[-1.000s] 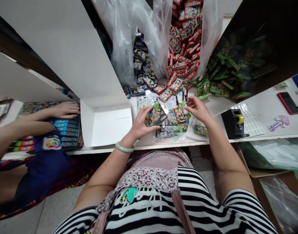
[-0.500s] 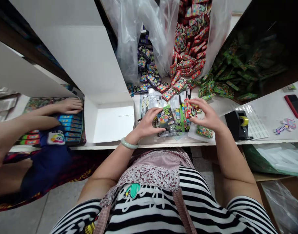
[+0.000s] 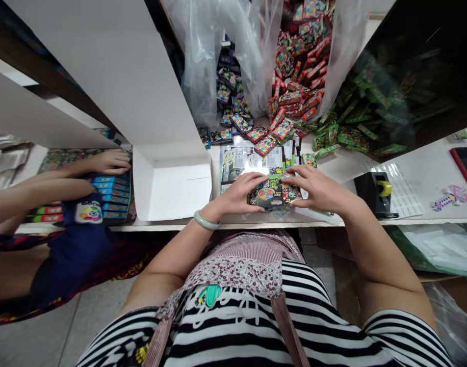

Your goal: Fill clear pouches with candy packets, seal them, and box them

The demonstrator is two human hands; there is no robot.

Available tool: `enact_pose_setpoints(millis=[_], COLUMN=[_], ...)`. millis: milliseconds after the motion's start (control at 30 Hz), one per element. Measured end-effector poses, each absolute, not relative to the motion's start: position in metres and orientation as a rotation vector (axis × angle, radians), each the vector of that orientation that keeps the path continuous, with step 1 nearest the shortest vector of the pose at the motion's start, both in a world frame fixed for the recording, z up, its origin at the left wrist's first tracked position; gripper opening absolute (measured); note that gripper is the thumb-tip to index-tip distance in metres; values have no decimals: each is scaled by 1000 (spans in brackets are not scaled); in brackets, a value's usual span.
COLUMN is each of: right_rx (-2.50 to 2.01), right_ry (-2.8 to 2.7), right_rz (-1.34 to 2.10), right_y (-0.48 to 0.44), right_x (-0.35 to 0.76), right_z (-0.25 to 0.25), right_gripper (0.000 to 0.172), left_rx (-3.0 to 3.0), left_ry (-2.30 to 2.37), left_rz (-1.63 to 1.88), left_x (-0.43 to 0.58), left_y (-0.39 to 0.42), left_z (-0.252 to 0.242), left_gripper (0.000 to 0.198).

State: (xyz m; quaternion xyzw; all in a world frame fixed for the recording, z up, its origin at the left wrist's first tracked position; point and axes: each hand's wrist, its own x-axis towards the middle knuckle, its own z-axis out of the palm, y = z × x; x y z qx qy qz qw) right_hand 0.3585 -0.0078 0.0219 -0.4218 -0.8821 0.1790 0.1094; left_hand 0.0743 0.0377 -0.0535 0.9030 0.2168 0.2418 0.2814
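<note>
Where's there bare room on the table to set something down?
Bare table shows between the label sheet, toy and phone, and a smaller patch between tape dispenser and green boxes. It's crowded around the left hand and right hand, and beyond them with purple boxes and red boxes.

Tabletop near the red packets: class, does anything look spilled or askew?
A few red packets lie loose at odd angles in front of the plastic bag, apparently spilled from the heap behind. No damage is discernible.
</note>
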Motion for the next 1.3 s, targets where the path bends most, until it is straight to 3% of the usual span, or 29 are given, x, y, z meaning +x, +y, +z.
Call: enact_pose_setpoints(millis=[200, 800, 1300], right_rx=[-1310, -1434, -1333], right_ry=[-2635, -2401, -2478], right_rz=[481, 154, 242], right_y=[-6, -16, -23], right_x=[357, 355, 359], right_z=[20, 23, 23], right_gripper=[68, 62, 55], left_rx=[2405, 2388, 2418], left_ry=[624, 565, 666], left_rz=[680, 763, 841], left_x=[78, 77, 77], left_y=[40, 41, 40], left_z=[-60, -60, -68], left_gripper=[89, 92, 92])
